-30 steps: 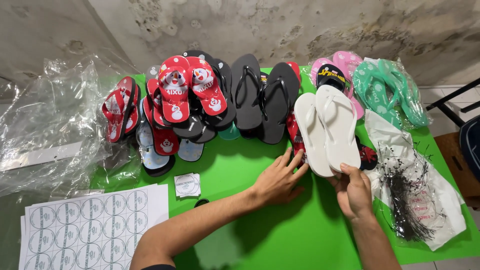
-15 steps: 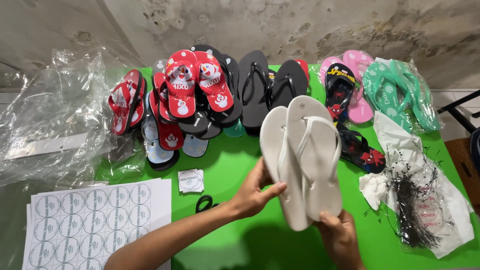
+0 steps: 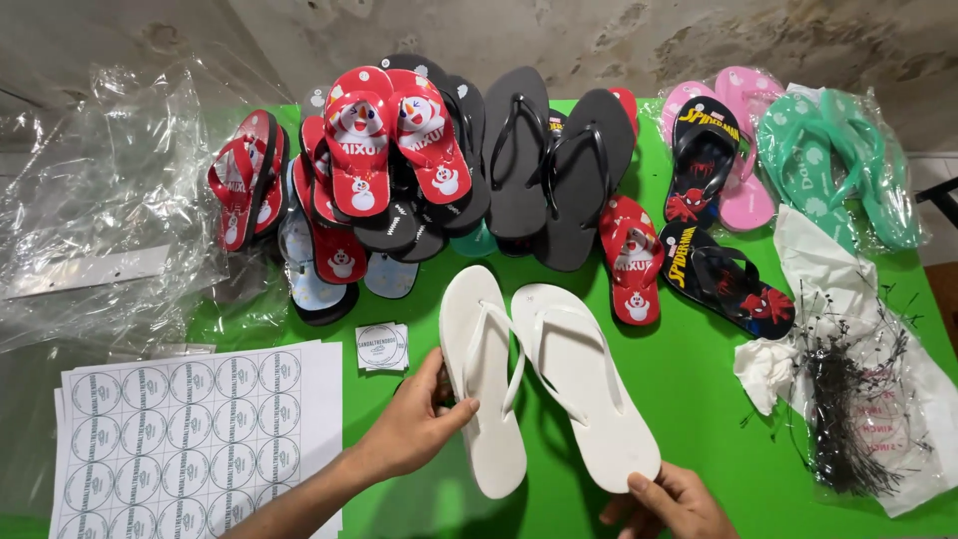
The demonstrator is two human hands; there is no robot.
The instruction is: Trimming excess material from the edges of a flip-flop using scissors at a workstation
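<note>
Head view: two white flip-flops lie side by side on a green table (image 3: 699,399), near its front edge. Left hand (image 3: 414,429) grips the left flip-flop (image 3: 484,384) by its edge. Right hand (image 3: 674,504) pinches the heel of the right flip-flop (image 3: 589,384). Sticker sheets (image 3: 195,429) lie left; colourful flip-flops (image 3: 389,170) are piled far.

White round-sticker sheet (image 3: 190,424) front-left, small label (image 3: 381,346) beside, clear bags (image 3: 100,220) left
</note>
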